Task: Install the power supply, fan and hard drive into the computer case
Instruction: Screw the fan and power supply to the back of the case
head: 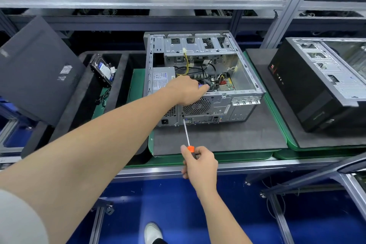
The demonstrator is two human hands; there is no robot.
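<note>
Fan (206, 85), probably light with a stiff but crackable plastic frame best held by its edges, sits inside the case (227, 109) at frame centre, clasped by the left grip (186, 90), while the right grip (200, 164) clenches the screwdriver (186, 132).

Fan (206, 86) largely behind left hand (185, 90)

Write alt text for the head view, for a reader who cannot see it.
A right hand holds an orange-handled screwdriver to the rear panel of an open computer case, at the fan grille's corner, while the left hand reaches inside and grips the fan. The power supply sits in the case; the hard drive lies outside in a tray.
</note>
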